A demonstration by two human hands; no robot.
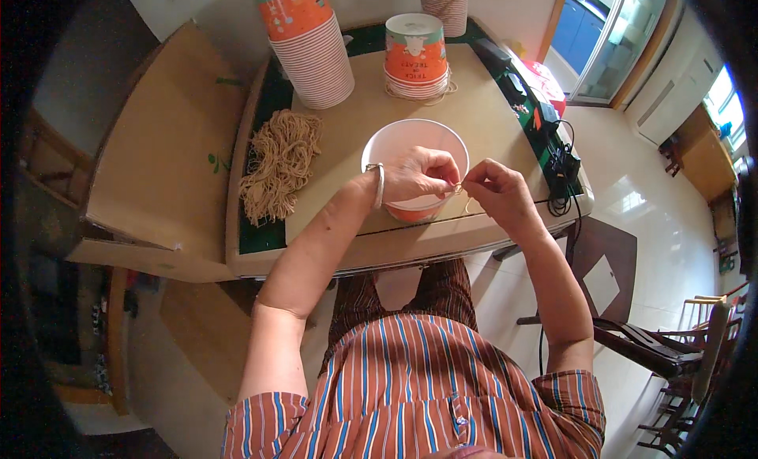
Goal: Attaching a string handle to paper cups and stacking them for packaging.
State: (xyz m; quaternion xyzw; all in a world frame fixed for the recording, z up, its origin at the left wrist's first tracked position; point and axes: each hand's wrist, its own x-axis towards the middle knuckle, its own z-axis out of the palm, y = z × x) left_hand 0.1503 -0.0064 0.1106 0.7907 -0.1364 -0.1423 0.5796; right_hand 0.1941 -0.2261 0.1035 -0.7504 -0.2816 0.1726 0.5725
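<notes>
A white-lined paper bucket (414, 134) with an orange outside stands upright near the table's front edge. Over its right rim, both my hands meet. My left hand (422, 175) reaches across the bucket's mouth, thumb and fingers pinched on a thin beige cord (467, 203). Close against it, my right hand (504, 197) pinches the same cord, and a short end hangs below the fingertips. Whether the cord passes through the bucket's wall is hidden by my fingers. A loose heap of beige cords (282, 163) lies on the table to the left.
Behind the heap leans a tall stack of nested paper buckets (312, 60). A shorter stack (416, 56) with cords around its base stands at the back middle. Black cables (562, 168) lie along the table's right edge. A large cardboard box (162, 151) adjoins the left side.
</notes>
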